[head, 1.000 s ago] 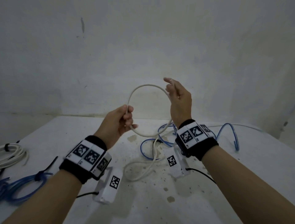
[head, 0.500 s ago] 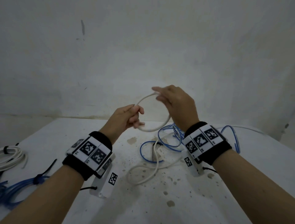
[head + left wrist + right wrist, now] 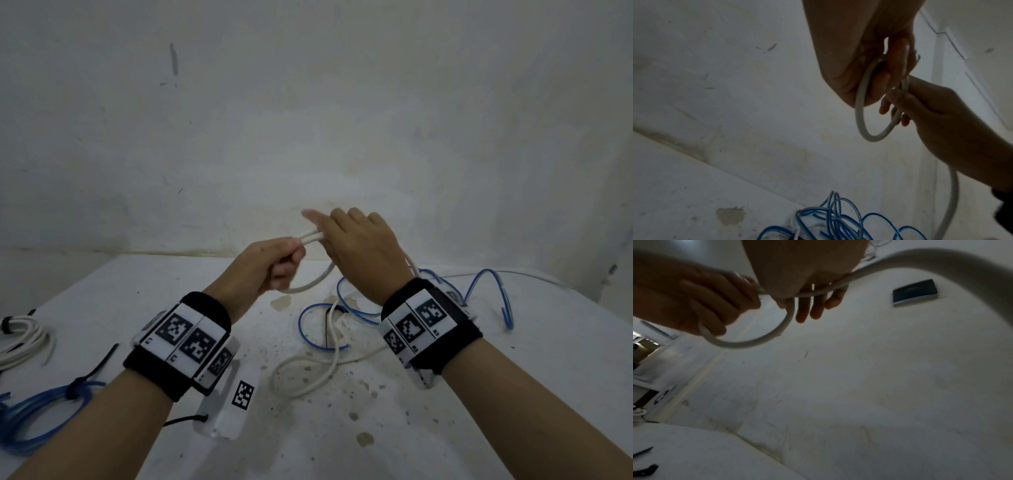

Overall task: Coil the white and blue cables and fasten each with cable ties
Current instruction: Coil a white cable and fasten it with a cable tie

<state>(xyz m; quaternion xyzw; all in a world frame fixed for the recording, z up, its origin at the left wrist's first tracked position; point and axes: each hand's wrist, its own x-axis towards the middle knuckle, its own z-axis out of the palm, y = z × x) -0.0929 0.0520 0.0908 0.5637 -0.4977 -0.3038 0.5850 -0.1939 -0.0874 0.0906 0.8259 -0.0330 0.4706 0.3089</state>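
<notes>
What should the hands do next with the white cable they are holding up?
Probably draw up more slack and lay a second loop into the left hand, which grips one small loop of the white cable. The right hand lies on the strand, and the cable's tail trails uncoiled on the table.

loose blue cable [image 3: 322, 329] tangled under hands; bare table [image 3: 513, 394] at right

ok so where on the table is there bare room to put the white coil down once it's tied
Bare table lies near right, beyond the right hand's forearm, and near centre below the loose white cable. Crowded: the middle, with tangled blue cable, and the left edge, with tied coils.
</notes>
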